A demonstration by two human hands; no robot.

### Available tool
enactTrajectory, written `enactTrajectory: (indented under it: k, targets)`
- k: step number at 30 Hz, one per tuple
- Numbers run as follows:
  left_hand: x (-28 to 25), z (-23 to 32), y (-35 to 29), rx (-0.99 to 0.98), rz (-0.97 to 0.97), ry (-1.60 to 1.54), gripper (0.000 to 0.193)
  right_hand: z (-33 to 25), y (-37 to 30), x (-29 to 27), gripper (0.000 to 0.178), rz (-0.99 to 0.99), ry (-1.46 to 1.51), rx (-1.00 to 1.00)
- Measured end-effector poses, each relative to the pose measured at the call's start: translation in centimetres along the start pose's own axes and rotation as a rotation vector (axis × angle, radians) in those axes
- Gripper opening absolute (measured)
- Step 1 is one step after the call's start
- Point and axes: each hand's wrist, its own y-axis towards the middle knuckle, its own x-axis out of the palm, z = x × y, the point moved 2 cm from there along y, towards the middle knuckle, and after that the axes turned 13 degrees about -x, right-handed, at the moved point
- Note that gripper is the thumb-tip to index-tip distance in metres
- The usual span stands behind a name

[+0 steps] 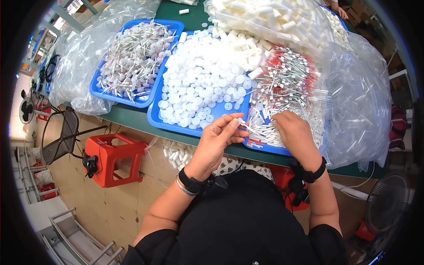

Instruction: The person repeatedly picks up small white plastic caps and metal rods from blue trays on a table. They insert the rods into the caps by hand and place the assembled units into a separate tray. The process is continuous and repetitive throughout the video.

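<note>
My left hand point(219, 137) pinches a small white plastic piece with a thin white stem at the front edge of the middle blue tray point(154, 118), which is heaped with white round caps point(203, 84). My right hand point(293, 132) rests palm down on a pile of thin white tubes with red tips point(287, 84) in the right blue tray point(265, 149). Its fingers are curled into the pile; what they grip is hidden. Both wrists carry black bands.
A left blue tray point(98, 91) holds assembled white stems with caps point(132, 62). Clear plastic bags point(357, 101) lie at the right and far left. White cylinders point(269, 17) fill a bag at the back. A red stool point(112, 159) and a fan point(385, 204) stand on the floor.
</note>
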Motion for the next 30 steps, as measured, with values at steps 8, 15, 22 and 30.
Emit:
enactTrajectory:
  k: [8,15,22,30]
  targets:
    - [-0.6,-0.9,0.3,-0.053,-0.042,-0.106,0.034,-0.1,0.0,0.9,0.011,-0.072,-0.1,0.002]
    - [-4.9,7.8,0.1,0.407,0.099,-0.092,0.035,-0.3,-0.1,-1.1,0.02,0.189,0.172,0.043]
    - [-8.3,16.6,0.0,0.512,0.225,-0.104,0.043,-0.7,-1.0,-2.1,0.021,0.231,0.401,0.3]
    - [-2.5,3.5,1.7,0.682,0.259,1.49,0.024,-1.6,-0.6,-2.2,0.011,0.156,0.376,0.248]
